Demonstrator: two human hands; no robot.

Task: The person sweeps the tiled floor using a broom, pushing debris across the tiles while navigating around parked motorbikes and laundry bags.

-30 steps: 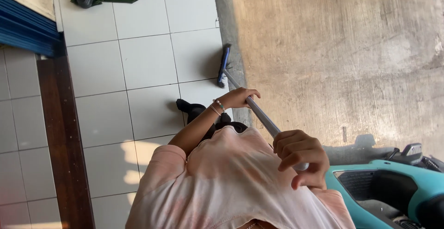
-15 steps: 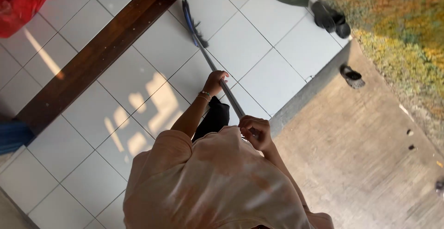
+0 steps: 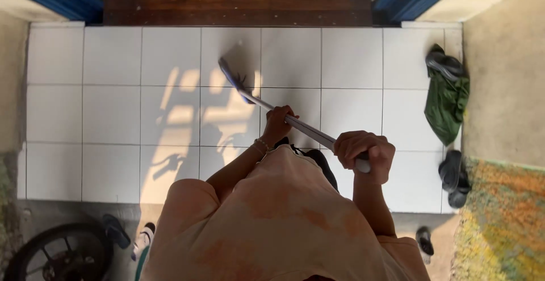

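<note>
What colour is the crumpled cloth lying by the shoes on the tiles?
Dark green. The crumpled cloth shows best in the head view, at the right edge of the white tiles.

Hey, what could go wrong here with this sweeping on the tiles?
The broom head points toward the wooden threshold, so dirt may get pushed indoors. A wide stroke to the side might catch the green cloth or the dark sandals at the tile edge.

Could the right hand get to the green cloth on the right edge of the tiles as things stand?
Probably not without a step: the right hand is wrapped round the top of the broom handle, and the green cloth lies well off to the side on the white tiles. Nothing stands between them, though.
</note>
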